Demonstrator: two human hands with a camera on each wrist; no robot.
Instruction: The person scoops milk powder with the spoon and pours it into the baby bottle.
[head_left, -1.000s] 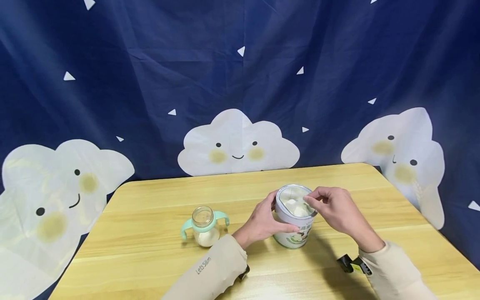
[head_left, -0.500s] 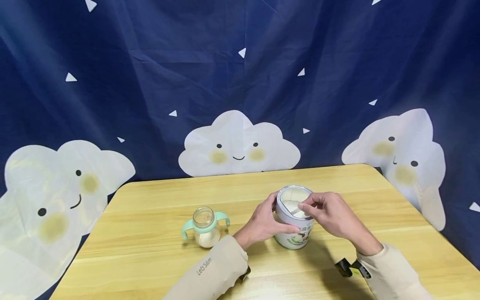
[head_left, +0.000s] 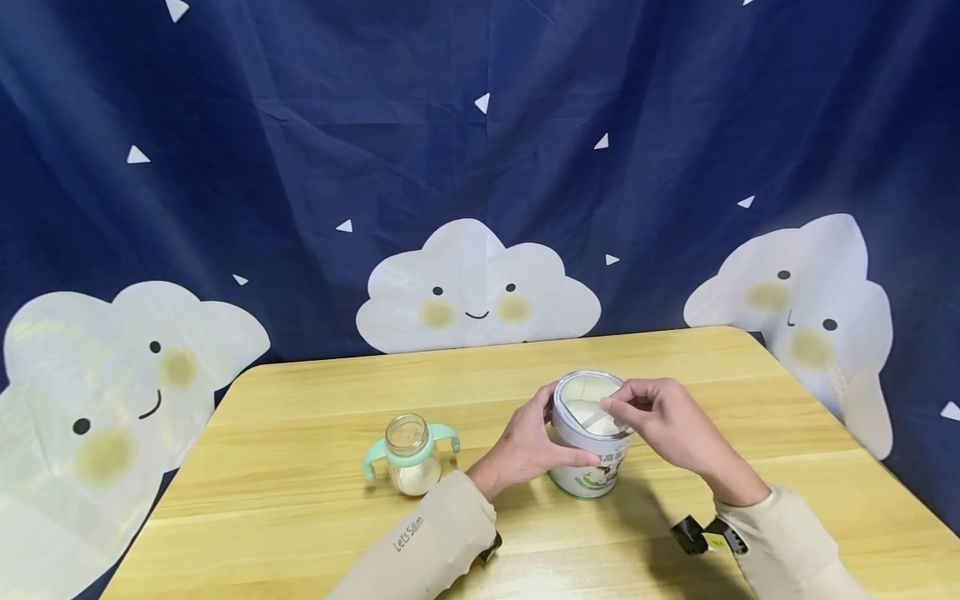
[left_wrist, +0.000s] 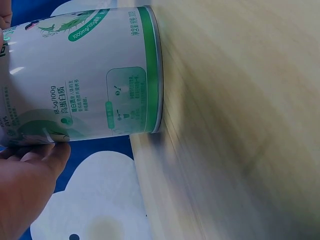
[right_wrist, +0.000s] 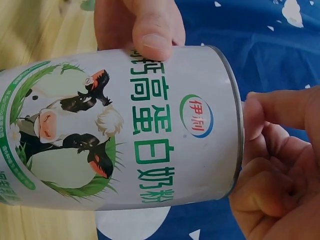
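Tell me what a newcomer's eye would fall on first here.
Probably the large smiling clouds on the dark blue backdrop behind the table. Next comes the white can with a cow's head on its side, held by the left hand while the right hand pinches a thin pale piece at its open top. The bottle with mint-green handles stands on the table, left of the hands.

Can [right_wrist: 125, 130]: "伊利", "18.5g/100g", sleeve [head_left: 427, 537]: "Let's"
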